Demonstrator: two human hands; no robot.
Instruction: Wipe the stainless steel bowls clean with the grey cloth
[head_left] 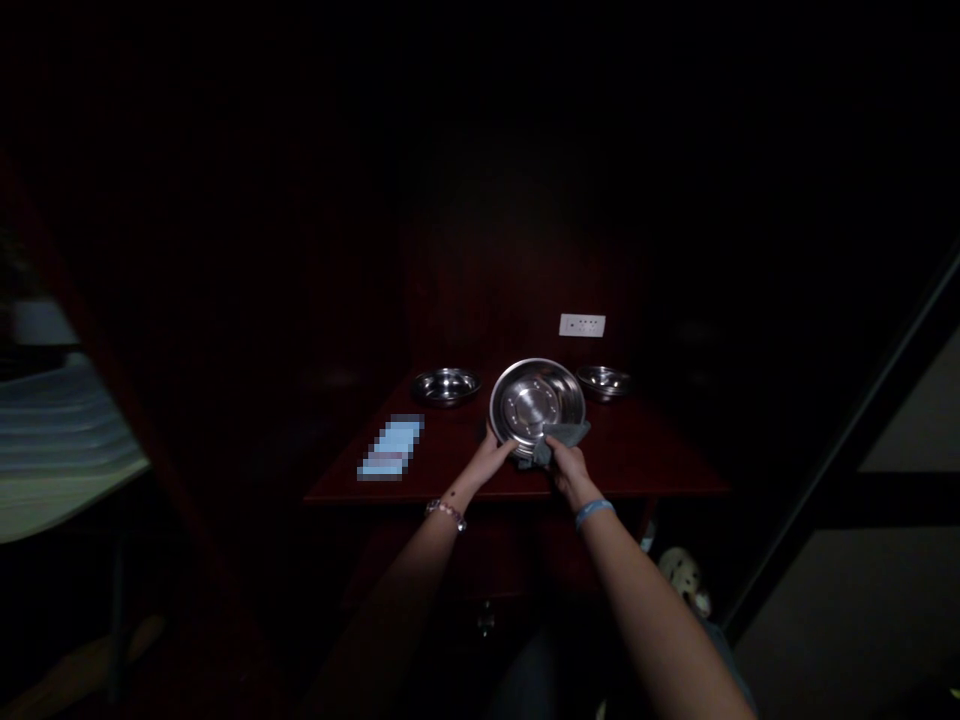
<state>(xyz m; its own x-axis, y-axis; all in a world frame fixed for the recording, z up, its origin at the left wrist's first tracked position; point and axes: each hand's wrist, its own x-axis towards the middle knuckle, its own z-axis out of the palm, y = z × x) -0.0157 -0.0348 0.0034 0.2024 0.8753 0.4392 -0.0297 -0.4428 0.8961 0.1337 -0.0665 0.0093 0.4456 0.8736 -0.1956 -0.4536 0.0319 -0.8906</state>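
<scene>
Steel bowl [531, 402] tilted toward me over the table [645, 460]; left hand [490, 460] clasps its near-left rim, likely to steady it; right hand [569, 467] pinches grey cloth [574, 433] against the near-right rim. Left bowl [446, 387], right bowl [604, 382] beyond my grip.

Both forearms reach forward and converge, the hands close together. The left hand [491, 458] is curled, thumb angled toward the right hand [568, 468], whose fingers are bent in a grip, wrist just behind.

head-worn view from above the forearms, facing forward and down, desk [622, 460] at middle distance, dark wall [480, 280] beyond
</scene>
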